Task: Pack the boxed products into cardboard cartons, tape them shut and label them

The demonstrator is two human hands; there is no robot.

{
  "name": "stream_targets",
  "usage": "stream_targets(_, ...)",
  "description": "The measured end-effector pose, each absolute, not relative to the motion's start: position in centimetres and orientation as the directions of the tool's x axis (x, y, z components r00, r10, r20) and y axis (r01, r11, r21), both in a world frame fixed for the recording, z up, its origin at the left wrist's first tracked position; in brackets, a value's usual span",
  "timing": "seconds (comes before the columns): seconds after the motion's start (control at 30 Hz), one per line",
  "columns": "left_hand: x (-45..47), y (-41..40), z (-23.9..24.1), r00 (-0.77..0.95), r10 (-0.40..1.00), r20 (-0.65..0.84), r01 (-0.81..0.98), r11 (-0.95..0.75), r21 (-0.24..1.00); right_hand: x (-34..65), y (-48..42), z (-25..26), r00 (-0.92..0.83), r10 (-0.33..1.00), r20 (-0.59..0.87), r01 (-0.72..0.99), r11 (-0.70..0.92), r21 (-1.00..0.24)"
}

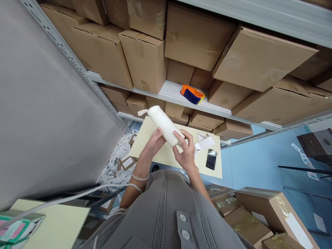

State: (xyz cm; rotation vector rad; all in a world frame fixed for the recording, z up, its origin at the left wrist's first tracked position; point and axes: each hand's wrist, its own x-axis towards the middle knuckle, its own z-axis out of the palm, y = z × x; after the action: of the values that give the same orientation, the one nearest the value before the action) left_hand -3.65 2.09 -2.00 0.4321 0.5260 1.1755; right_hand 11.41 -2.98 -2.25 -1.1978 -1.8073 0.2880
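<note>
A white bottle (pixel 165 125) with a small strap loop (pixel 142 112) at its upper left end is held tilted above a pale yellow table (pixel 141 145). My left hand (pixel 155 141) grips it from the left side, thumb along the bottle. On the other side, my right hand (pixel 186 149) has its fingers around the lower right end. Right of my right hand, white papers (pixel 206 142) and a dark phone-like object (pixel 211 159), partly blurred, lie on the table.
Shelves packed with cardboard boxes (pixel 144 58) stand in front, and an orange and blue tape dispenser (pixel 192 94) sits on one. Paper scraps (pixel 116 159) cover the floor at left. More boxes (pixel 246 221) are stacked at lower right. A white cable (pixel 77 199) runs across lower left.
</note>
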Motion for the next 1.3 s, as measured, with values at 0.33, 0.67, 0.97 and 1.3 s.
stream_targets(0.33,-1.2,2.4,-1.9,0.433,0.863,-0.260,-0.823,0.496,0.277,10.3,-0.6,1.3,-0.188,0.821,0.539,0.617,0.526,-0.586)
stream_targets(0.67,-1.3,2.7,-3.3,0.472,0.848,-0.241,-0.805,0.526,0.273,9.6,-0.5,1.4,-0.051,0.847,0.529,0.562,0.462,-0.686)
stream_targets(0.97,-1.7,2.3,-2.4,0.447,0.857,-0.256,-0.805,0.510,0.303,9.8,-0.7,1.2,-0.026,0.866,0.500,0.514,0.441,-0.736)
stream_targets(1.3,-1.9,1.9,-2.7,0.056,0.992,-0.117,-0.653,0.125,0.747,12.0,-1.6,-1.7,0.036,0.991,0.126,-0.029,0.127,-0.991)
